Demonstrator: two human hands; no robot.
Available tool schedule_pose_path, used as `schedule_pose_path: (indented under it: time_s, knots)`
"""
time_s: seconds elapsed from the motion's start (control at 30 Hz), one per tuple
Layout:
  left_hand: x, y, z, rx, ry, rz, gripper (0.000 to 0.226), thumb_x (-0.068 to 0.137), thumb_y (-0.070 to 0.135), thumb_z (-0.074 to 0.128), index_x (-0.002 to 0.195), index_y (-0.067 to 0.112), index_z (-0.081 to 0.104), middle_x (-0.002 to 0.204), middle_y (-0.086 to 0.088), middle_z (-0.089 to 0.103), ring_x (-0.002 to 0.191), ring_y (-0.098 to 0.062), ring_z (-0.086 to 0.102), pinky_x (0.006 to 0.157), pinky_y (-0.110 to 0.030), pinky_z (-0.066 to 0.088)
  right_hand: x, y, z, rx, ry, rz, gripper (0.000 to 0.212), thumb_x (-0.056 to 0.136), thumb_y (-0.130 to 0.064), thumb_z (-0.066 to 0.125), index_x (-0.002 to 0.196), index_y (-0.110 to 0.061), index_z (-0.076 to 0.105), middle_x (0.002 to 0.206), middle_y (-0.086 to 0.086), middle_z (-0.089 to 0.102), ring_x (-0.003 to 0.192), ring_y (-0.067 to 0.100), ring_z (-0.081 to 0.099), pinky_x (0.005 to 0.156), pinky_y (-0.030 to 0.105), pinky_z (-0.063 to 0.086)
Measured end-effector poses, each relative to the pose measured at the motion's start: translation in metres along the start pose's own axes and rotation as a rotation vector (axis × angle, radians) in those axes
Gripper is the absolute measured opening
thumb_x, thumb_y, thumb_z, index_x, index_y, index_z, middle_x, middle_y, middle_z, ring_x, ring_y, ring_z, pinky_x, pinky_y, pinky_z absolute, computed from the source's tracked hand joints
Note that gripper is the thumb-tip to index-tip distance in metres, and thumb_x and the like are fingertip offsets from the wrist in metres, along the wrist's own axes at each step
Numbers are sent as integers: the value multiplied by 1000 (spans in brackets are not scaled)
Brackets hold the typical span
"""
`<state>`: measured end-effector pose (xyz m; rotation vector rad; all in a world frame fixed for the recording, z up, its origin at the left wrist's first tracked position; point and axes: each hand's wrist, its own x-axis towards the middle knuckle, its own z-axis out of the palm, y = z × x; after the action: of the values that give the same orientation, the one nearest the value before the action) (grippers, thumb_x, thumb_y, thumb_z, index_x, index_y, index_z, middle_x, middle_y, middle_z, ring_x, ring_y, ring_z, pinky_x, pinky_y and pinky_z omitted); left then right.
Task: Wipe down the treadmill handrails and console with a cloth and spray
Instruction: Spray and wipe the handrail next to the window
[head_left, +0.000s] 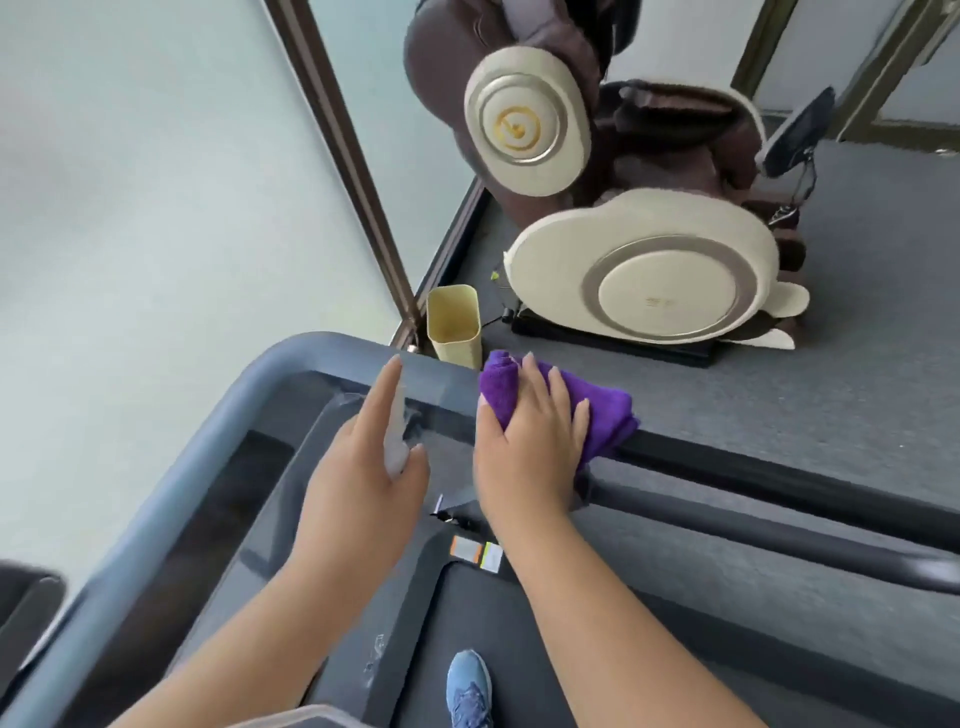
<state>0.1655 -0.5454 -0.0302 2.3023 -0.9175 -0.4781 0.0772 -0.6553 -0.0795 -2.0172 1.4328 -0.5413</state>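
The right hand (530, 441) lies flat, fingers spread, palm down on a bunched purple cloth (605, 415), pressing it onto the treadmill handrail (779, 480) at the point where the grey front bar meets the black side rail. The cloth bulges out past the fingertips and to the right of the knuckles, draping over the rail's far edge. Just to the left of it, close but not touching, the left hand (363, 467) wraps around a translucent spray bottle (397, 436); the index finger stretches forward along the bottle's top while the thumb and remaining fingers close around its body, so most of the bottle is hidden. The nozzle end points away from the person toward the grey front bar (332, 348), which curves around beyond and to the left of the left hand. Under both wrists runs the dark treadmill deck (571, 649), with a blue shoe (469, 686) standing on it below the forearms. Beyond the right hand's fingertips a pale yellow bin (453, 322) stands on the grey carpet, and farther off sits a brown and cream massage chair (644, 280).
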Motion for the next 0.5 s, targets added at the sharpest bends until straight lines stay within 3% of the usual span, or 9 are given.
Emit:
schedule_pose_path:
  time_s: [0.13,0.23,0.27,0.33,0.43,0.5]
  knots:
    - [15,-44,-44,-54,96,-21,88,94,20,61,150,62,9,119,23,51,102,-3,59,85,-29,53,16,-85,63,-46,-175,-208,56,104,-43,40,158,-27,40,169,-9,30,159,16,14,129,43,-3]
    - [24,-73,-74,-105,188,-67,91,91,17,61,146,67,7,125,28,56,111,3,56,84,-12,45,21,-140,113,-147,-323,-419,57,103,-42,42,159,-29,37,172,-8,22,160,18,10,128,46,-3]
    - [25,-83,-82,-125,219,-93,90,90,17,61,149,63,11,132,27,56,116,1,55,87,-14,43,22,-154,127,-192,-364,-493,56,103,-41,42,158,-29,38,172,-7,21,160,19,9,129,47,-2]
    - [27,-99,-94,-142,252,-126,85,91,19,61,153,57,17,138,19,58,120,-7,56,91,-23,45,24,-175,146,-304,-419,-613,52,103,-40,41,153,-29,44,170,-6,27,159,22,13,128,50,2]
    - [29,-115,-100,-156,246,-121,84,92,17,62,153,56,18,135,15,60,115,-10,59,89,-25,47,27,-186,156,-427,-413,-649,46,100,-41,39,141,-29,56,161,-4,42,154,27,23,127,52,7]
    - [33,-115,-99,-172,239,-114,84,92,17,62,152,56,19,136,18,60,115,-9,60,89,-21,47,26,-183,152,-437,-382,-656,60,94,-47,22,136,-28,59,157,-3,47,151,27,28,126,51,10]
